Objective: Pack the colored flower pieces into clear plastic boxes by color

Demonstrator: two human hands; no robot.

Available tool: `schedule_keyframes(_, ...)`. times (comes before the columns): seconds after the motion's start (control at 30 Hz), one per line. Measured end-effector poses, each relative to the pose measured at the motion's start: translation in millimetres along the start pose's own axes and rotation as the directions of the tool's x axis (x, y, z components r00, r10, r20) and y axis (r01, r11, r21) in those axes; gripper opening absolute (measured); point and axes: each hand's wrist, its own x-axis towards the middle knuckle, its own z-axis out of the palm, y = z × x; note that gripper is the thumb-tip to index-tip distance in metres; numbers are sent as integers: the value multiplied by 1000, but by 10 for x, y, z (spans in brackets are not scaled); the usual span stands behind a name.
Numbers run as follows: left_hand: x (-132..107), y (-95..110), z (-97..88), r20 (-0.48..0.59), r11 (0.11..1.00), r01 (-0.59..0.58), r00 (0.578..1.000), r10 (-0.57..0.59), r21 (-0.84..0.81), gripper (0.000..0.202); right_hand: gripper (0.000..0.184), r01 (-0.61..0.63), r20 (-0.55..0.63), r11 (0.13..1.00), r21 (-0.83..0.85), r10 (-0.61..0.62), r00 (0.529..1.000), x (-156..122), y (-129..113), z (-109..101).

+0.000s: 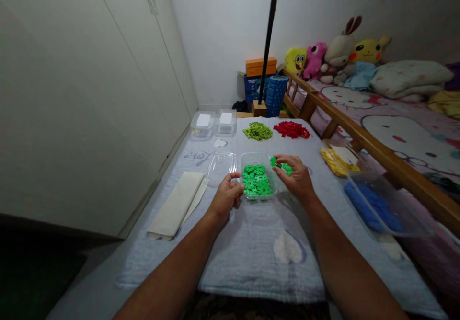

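Observation:
A clear plastic box [270, 163] stands in the middle of the cloth-covered table, filled with bright green plastic pieces [256, 181]. My left hand [227, 197] grips the box's left wall, fingers curled on the rim. My right hand [295, 175] lies just right of the box, fingers bent over a small pile of loose bright green pieces [283, 166] on the cloth. The box's clear lid [220, 165] lies to its left.
Piles of lime green pieces [258, 131] and red pieces [291, 130] lie further back. Two shut clear boxes [213, 122] stand at the back left. Boxes of yellow pieces [337, 161] and blue pieces [373, 207] sit at right, beside a wooden bed rail [362, 136]. Folded paper [178, 203] lies at left.

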Motion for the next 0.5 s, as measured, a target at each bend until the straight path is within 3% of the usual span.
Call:
schedule_keyframes(0.13, -1, 0, 4, 3, 1000, 3, 1000, -3, -21, 48, 10, 54, 110, 998, -42, -49, 993, -27, -147, 62)
schedule_keyframes(0.23, -3, 5, 6, -3, 1000, -2, 1000, 2, -9, 48, 14, 54, 118, 997, -54, -47, 992, -38, -120, 61)
schedule_keyframes(0.37, -10, 15, 7, -2, 1000, -1, 1000, 1, 6, 47, 13, 2, 22, 999, -51, -1, 1000, -15, -17, -11)
schedule_keyframes(0.5, -19, 28, 12, -4, 1000, 2, 1000, -2, 7, 47, 17, -134, -128, 983, -123, 118, 985, 31, 157, -155)
